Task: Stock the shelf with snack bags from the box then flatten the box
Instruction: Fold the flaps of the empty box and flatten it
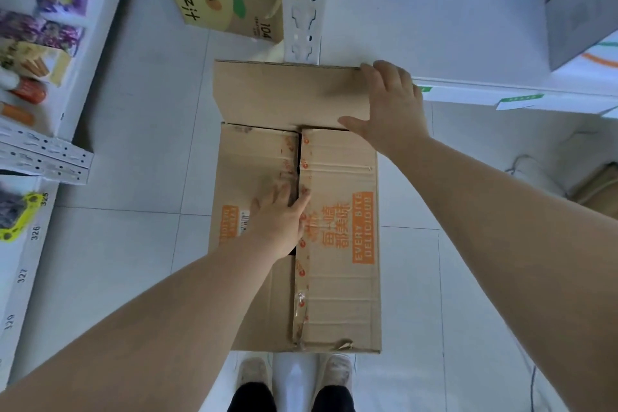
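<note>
Brown cardboard box (337,278) is pressed on white tiled floor (133,244) by flat left hand (279,221); its far flap (284,94) by outspread right hand (391,107).

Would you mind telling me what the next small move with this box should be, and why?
Probably lift the left flap with the left hand: its fingertips sit at the dark gap in the box seam, the tape is torn, and the right hand rests on the far flap, which lies folded outward.
</note>
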